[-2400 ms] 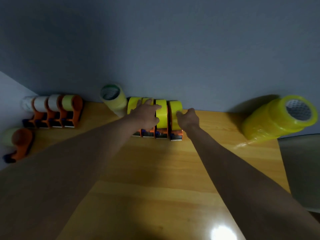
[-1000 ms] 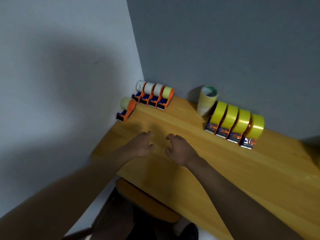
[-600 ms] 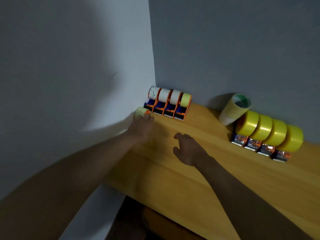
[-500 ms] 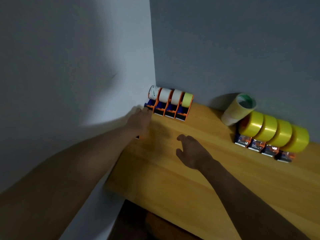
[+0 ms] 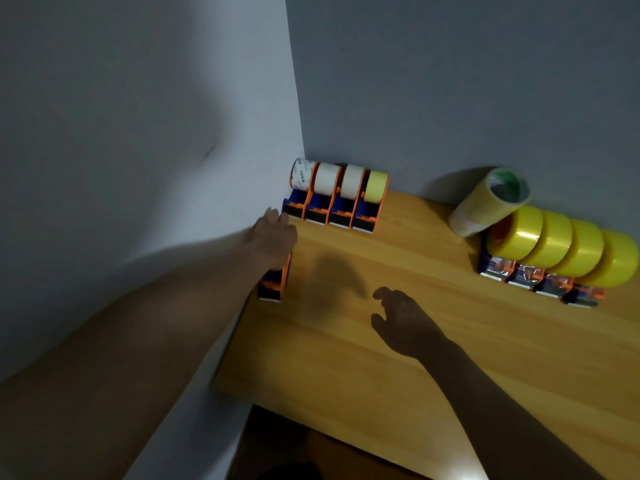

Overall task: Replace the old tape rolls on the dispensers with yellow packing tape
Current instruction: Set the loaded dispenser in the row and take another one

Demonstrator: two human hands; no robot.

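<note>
Orange and blue plastic, one lone dispenser (image 5: pixel 275 280), set at the desk's (image 5: pixel 398 358) left edge against the side wall, at about nine o'clock from the desk's middle. Its roll is hidden under the left hand (image 5: pixel 275 239), which is laid over the top; whether the fingers are curled round the roll cannot be told. The right hand (image 5: pixel 398 318) hovers above the wood at about four o'clock from the dispenser, well apart from it, fingers loosely spread and nothing held.

A row of four old-roll dispensers (image 5: pixel 334 199) is kept in the corner at twelve o'clock, carrying whitish rolls and one pale yellow. A row of four yellow-taped dispensers (image 5: pixel 554 258) is lined along the back wall at two o'clock, with a sleeve of spare rolls (image 5: pixel 491 202) leaned on its left end.

Handling, judged: the lone dispenser is taken to be light, rigid and hard-shelled, its smooth plastic somewhat slippery. The serrated cutter at the low front end is best avoided. Hold is best taken across the roll and the orange side plate, with the base steadied by the other hand while the old roll is pulled off its hub.
</note>
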